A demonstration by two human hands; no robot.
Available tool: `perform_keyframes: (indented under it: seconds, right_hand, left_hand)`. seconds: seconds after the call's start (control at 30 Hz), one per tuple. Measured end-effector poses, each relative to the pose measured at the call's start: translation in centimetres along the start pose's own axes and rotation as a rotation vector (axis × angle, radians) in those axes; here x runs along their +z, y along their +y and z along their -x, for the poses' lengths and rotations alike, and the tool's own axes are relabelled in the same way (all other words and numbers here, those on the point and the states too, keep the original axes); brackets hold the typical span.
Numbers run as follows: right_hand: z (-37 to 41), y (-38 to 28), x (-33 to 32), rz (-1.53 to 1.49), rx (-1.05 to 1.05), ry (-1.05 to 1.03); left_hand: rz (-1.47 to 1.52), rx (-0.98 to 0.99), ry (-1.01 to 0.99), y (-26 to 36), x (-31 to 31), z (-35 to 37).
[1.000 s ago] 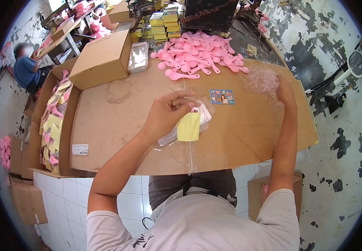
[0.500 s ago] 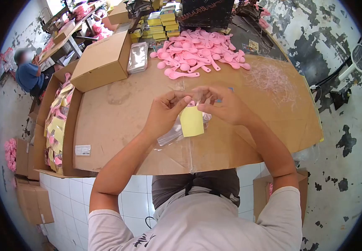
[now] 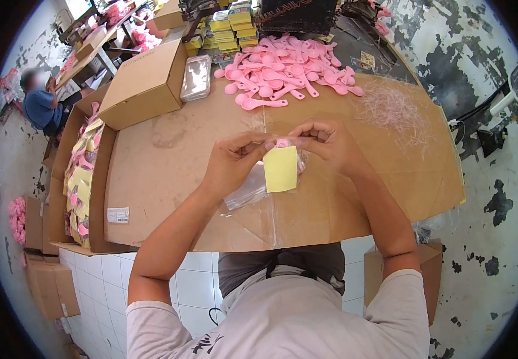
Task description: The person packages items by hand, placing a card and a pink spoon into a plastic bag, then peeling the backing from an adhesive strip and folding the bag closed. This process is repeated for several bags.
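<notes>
A yellow card [image 3: 281, 170] hangs in front of me with the pink end of a spoon [image 3: 281, 143] showing above it. Clear plastic around them looks like a small bag, though its edges are hard to make out. My left hand [image 3: 233, 157] pinches the top left corner, thumb against fingers. On the top right corner, my right hand [image 3: 329, 147] grips in the same way. Beneath the card lie clear plastic bags [image 3: 245, 191] on the cardboard sheet [image 3: 169, 179].
Pink spoons [image 3: 286, 66] are heaped at the back, beside stacked yellow cards [image 3: 235, 27]. A closed carton [image 3: 145, 84] and a pack of clear bags [image 3: 196, 78] stand back left. An open box [image 3: 104, 191] holds packed spoons. Plastic strips [image 3: 393, 113] lie right. A person [image 3: 42, 107] sits far left.
Both hands have shifted the card slightly to the right. My right hand's fingers have moved off the middle and now hold the top right corner, spreading the top edge.
</notes>
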State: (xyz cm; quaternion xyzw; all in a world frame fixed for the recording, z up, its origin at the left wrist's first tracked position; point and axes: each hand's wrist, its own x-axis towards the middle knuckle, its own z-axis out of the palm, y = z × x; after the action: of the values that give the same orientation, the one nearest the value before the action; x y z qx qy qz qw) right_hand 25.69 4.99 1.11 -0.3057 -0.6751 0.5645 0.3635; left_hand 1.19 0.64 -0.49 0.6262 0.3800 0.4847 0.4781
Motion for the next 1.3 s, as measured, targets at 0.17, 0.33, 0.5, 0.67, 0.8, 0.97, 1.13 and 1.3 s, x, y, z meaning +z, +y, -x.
perform_keyframes:
  seconds: [0.17, 0.33, 0.5, 0.67, 0.8, 0.97, 1.13, 1.3]
  right_hand:
    - [0.2, 0.4, -0.6, 0.093, -0.158, -0.017]
    - [0.5, 0.1, -1.1, 0.247, -0.193, -0.041]
    - [0.6, 0.4, -1.3, 0.186, -0.185, -0.047]
    - [0.7, 0.3, -1.0, 0.227, -0.155, -0.032]
    - [0.2, 1.4, -1.0, 0.176, -0.143, -0.03]
    - [0.2, 1.5, -1.1, 0.099, -0.099, -0.026]
    - [0.1, 2.3, -1.1, 0.002, -0.051, -0.026]
    - [0.6, 1.1, 0.0, -0.036, 0.032, -0.157]
  left_hand:
    - [0.019, 0.024, -0.034, -0.2, -0.6, 0.0]
    - [0.026, -0.028, -0.065, -0.2, -1.0, -0.1]
    - [0.024, -0.038, -0.076, -0.6, -1.0, -0.2]
    - [0.137, -0.109, -0.069, -0.2, -1.1, -0.3]
    - [0.019, -0.165, -0.055, -0.3, -0.8, -0.5]
    - [0.101, -0.192, -0.071, -0.6, -0.8, -0.6]
    - [0.156, -0.167, -0.056, -0.9, -0.8, -0.6]
    - [0.102, -0.144, -0.007, -0.8, -1.0, -0.7]
